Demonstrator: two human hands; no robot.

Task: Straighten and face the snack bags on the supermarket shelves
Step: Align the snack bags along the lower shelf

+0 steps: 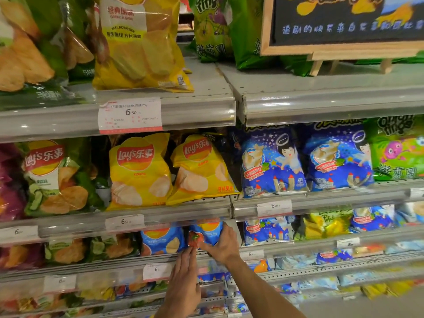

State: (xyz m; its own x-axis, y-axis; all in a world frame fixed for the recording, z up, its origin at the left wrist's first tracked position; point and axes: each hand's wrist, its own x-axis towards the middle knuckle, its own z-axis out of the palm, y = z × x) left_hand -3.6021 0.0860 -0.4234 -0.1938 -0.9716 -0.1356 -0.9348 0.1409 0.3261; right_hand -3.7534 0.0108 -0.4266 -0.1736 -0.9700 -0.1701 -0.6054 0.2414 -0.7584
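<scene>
Snack bags fill every shelf in the head view. The one being worked is the blue Lay's bag (207,234) on the third shelf down, partly hidden under the price rail (160,222) of the shelf above. All places below are given from this bag.

Right hand (221,245) grasps the bag's right edge and lower corner, thumb across the front, fingers curled round the side. Left hand (184,278) sits just below the bag, released, fingers straight, tips touching the shelf lip at the bag's bottom left corner. The right hand is the nearer one and already has the grip.

The bag stands roughly upright, long axis vertical, tilted slightly; its front with a tomato picture faces outward. Judgement: the next move is a small twist or pull forward to square it with the second blue Lay's bag (163,241) just to its left.

Readable writing: directly above, two yellow bags (140,171) read "Lay's 乐事". Further up, the price tag (130,115) shows "6.50". Up and left, the green bag (55,177) also reads "Lay's 乐事". Up and right, blue cartoon-angel bags (271,161); brand unreadable. Far up right, a chalkboard sign (344,24) in a wooden frame, text too blurred.
</scene>
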